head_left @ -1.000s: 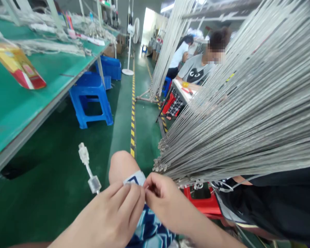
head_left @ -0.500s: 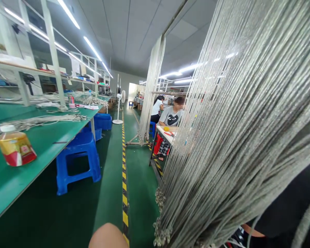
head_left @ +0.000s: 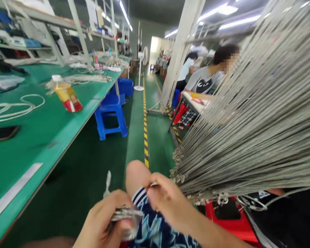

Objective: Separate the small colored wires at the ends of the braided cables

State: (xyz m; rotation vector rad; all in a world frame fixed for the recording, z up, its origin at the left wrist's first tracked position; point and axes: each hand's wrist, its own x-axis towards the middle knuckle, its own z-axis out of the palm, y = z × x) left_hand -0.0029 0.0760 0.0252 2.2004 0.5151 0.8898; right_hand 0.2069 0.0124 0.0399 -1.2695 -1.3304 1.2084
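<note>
Left hand [head_left: 105, 218] gripped silvery cable bundle [head_left: 122, 214]; right hand [head_left: 167, 199] pinched closed, contents unclear. Seemingly cable-handling step; next move needed steady left grip.

Patterned shorts [head_left: 157, 225] cover the thigh; the cloth is dark navy, printed with jagged, angular patches of light blue. White and navy stripes [head_left: 139, 197] run side by side along the hem. The knee [head_left: 136, 174] is bare and rounded. The left hand [head_left: 99, 217], right hand [head_left: 169, 198] and right forearm [head_left: 209, 225] are likewise bare. Blur softens the print's finer detail.
</note>
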